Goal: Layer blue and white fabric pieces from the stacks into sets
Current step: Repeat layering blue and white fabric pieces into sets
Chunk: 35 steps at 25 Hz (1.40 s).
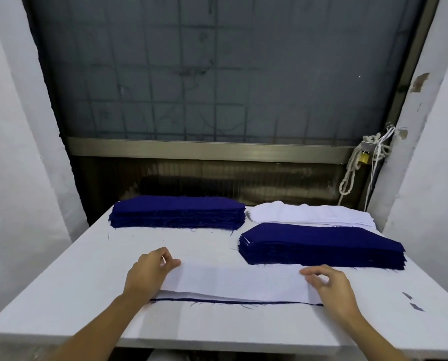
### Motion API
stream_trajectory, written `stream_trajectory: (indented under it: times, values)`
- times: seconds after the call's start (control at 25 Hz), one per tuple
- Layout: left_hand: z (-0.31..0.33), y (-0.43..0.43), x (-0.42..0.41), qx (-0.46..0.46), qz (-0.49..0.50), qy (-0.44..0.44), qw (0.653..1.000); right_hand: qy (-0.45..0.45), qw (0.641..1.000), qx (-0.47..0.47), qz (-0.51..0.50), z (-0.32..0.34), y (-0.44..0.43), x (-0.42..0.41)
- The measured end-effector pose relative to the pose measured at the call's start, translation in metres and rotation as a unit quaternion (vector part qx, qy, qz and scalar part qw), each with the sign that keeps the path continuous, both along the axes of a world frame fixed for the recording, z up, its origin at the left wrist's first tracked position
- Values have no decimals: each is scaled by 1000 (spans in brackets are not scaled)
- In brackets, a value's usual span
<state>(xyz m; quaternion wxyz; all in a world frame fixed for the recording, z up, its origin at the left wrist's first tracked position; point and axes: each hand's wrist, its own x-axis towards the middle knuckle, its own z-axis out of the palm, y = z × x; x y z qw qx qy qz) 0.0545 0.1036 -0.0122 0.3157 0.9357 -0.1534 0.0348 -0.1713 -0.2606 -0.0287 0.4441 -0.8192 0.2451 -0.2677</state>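
A white fabric piece lies flat near the table's front, on top of a blue piece whose edge shows along its near side. My left hand rests on the white piece's left end, fingers loosely bent, thumb and forefinger near its far corner. My right hand rests on the right end with fingers spread. A blue stack sits at the back left. Behind and to the right lies a white stack. A stack with a blue piece on top and white edges showing at its left end sits just beyond my right hand.
The white table fills the view, with its front edge near me. Two small dark scraps lie at the right. A metal-framed window and a knotted rope with a padlock stand behind the table. Walls close in on both sides.
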Motion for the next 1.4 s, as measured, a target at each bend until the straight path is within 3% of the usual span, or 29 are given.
stream_trajectory:
  times: [0.16, 0.4, 0.88, 1.4]
  values:
    - [-19, 4, -11, 39, 36, -31, 998, 26, 997, -73, -12, -8, 4, -2]
    - [-23, -2, -14, 24, 75, -42, 996, 96, 973, -206, -26, -9, 9, -1]
    - [-17, 0, -16, -28, 110, -23, 993, 121, 970, -201, -68, -10, 5, 3]
    - [-30, 7, -13, -13, 72, -45, 996, 104, 965, -232, -59, -15, 2, 4]
